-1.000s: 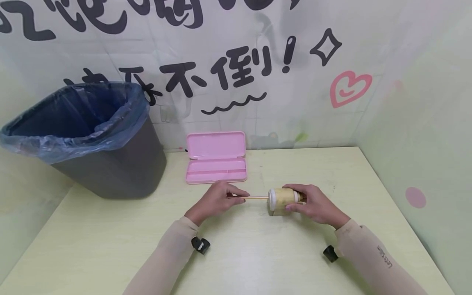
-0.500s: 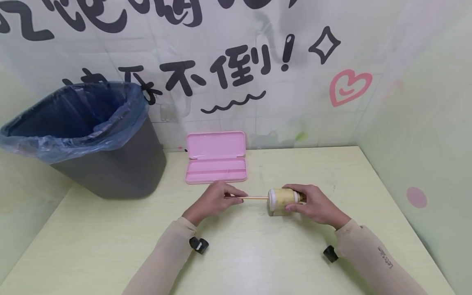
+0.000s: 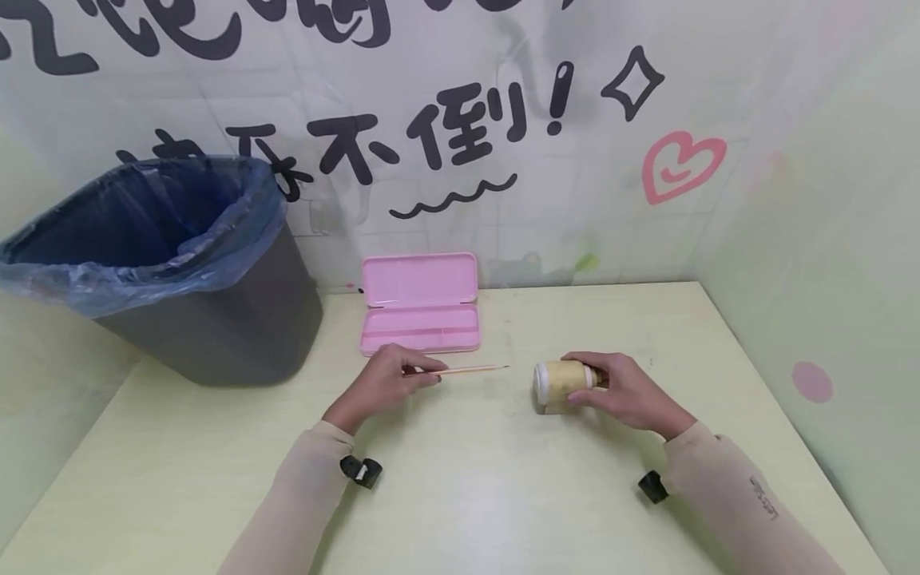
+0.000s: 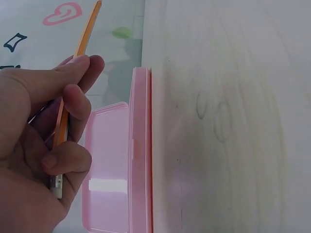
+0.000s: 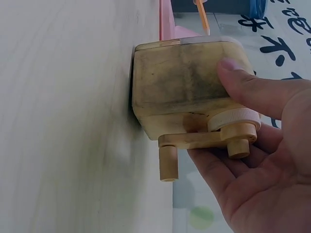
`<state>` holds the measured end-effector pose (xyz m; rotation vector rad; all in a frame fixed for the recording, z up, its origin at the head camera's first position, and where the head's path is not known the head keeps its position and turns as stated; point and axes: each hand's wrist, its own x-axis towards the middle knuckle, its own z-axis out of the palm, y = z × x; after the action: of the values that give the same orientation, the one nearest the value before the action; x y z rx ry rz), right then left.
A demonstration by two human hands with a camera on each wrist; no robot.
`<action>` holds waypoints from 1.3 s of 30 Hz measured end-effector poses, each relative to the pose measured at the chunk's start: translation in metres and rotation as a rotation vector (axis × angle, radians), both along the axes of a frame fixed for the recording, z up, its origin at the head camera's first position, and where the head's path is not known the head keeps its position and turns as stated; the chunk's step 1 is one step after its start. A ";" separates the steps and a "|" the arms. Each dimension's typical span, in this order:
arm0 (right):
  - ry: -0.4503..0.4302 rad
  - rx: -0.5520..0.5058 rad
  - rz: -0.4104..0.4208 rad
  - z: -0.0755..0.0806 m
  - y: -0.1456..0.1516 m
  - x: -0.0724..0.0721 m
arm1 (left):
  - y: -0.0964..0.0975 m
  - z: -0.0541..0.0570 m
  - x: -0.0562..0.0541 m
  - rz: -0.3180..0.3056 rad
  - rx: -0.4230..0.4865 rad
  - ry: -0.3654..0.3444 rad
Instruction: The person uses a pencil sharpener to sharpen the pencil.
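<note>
My left hand point(image 3: 384, 385) pinches an orange pencil point(image 3: 469, 370). Its dark pointed tip faces the sharpener with a gap between them. In the left wrist view the eraser end point(image 4: 56, 186) lies by the palm, and bent fingers point(image 4: 73, 104) curl round the shaft. My right hand point(image 3: 632, 399) grips a yellowish crank pencil sharpener point(image 3: 564, 380) from its crank side, on the table. The right wrist view shows my thumb point(image 5: 233, 68) on the sharpener's body and the other fingers beneath the knob, beside the crank handle point(image 5: 169, 162).
An open pink pencil case point(image 3: 420, 342) lies against the back wall, just beyond my left hand. At the left stands a grey bin point(image 3: 237, 335) lined with a blue bag point(image 3: 108, 287). Walls bound the light wooden table point(image 3: 474, 495) at the back and right.
The pencil, whose end was inside the sharpener, has come out to the left in my left hand, baring its tip. My right hand and the sharpener appear slightly farther right.
</note>
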<state>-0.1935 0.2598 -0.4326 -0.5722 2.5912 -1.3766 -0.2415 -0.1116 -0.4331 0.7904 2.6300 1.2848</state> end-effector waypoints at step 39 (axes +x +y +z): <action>-0.043 -0.032 -0.004 -0.003 0.000 -0.001 | -0.026 -0.003 -0.075 0.201 -0.033 -0.007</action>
<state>-0.1943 0.2598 -0.4358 -0.5362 2.5419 -1.4181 -0.3161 -0.1376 -0.4359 0.5266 2.7754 1.2826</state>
